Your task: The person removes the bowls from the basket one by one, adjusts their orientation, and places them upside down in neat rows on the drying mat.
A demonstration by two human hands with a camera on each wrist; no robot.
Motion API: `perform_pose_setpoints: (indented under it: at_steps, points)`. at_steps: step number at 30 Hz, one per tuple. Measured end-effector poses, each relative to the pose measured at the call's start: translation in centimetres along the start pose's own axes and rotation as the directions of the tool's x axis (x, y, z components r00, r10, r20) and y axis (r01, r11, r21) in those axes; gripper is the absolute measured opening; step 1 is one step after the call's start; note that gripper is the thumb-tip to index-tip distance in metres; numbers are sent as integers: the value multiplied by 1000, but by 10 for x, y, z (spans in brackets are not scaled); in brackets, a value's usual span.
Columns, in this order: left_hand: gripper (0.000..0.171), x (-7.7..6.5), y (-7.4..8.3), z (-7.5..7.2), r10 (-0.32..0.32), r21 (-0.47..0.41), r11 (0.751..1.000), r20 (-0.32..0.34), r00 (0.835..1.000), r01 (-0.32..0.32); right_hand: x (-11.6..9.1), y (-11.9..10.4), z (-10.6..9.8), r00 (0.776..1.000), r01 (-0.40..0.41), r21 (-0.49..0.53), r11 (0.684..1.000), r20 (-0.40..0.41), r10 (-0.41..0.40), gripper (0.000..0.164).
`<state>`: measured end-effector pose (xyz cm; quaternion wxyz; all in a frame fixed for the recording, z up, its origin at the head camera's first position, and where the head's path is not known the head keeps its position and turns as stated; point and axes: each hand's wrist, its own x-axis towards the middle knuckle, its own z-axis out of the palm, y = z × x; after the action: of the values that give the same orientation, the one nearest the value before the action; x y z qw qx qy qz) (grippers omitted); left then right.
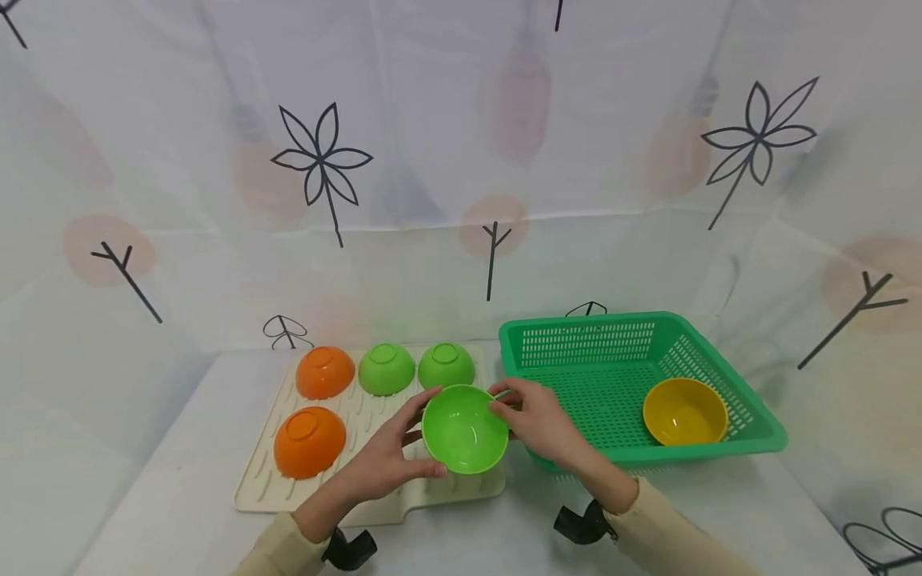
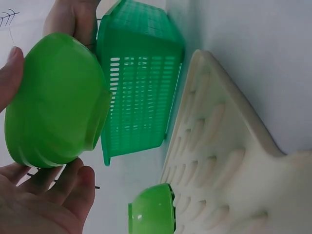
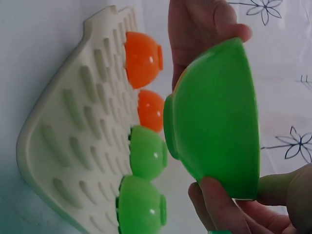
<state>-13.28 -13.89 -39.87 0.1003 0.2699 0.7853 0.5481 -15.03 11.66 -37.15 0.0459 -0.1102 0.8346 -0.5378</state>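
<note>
A light-green bowl [image 1: 464,430] is held up between both hands, its hollow side tipped toward the head camera. My left hand [image 1: 383,460] grips it from the left, thumb low at the rim and fingers round the outside. On the other side my right hand [image 1: 540,420] pinches the rim, the thumb at the edge and fingers against the outer wall. In the left wrist view the bowl's outer wall [image 2: 58,102] hides part of the right hand. Below is a cream drainer board [image 1: 392,508]. Two green bowls [image 1: 386,369] [image 1: 446,366] stand upside down at its back.
Two orange bowls [image 1: 325,372] [image 1: 310,442] sit upside down on the board's left side. To the right stands a green perforated basket [image 1: 598,456], with a yellow bowl [image 1: 684,412] resting inside at its right end. A patterned cloth [image 1: 432,160] hangs behind the white table [image 1: 180,480].
</note>
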Motion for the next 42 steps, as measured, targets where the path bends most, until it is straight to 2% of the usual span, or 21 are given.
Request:
perform_pose_setpoints:
  at_steps: [5,9,16,21,26,31,36,42]
  points:
    - [99,1,0,-2,21,7,1000,-15,1000,-21,-1,0,3,1000,18,30,999,-13,-18,22]
    - [104,1,-4,-4,37,28,999,-22,999,-36,-4,0,3,998,59,27,998,-9,-59,32]
    - [107,1,-10,-7,28,47,999,-32,999,-26,-9,-3,3,987,157,-47,986,-20,-158,42]
    - [106,3,-14,-11,23,41,999,-31,999,-22,-15,-6,4,983,173,-74,982,-42,-177,42]
    - [100,3,-17,-14,10,46,999,-19,1000,-9,-20,-9,4,985,165,-19,986,-38,-166,43]
    - [88,3,-22,-15,11,12,1000,18,1000,-12,-25,-8,5,979,202,47,978,-13,-202,39]
    - [83,2,-25,-16,21,-7,1000,62,998,-21,-27,-3,6,971,233,143,962,17,-238,41]
    - [80,-2,-25,-18,15,-27,1000,55,998,-13,-29,2,8,956,268,231,935,60,-288,40]
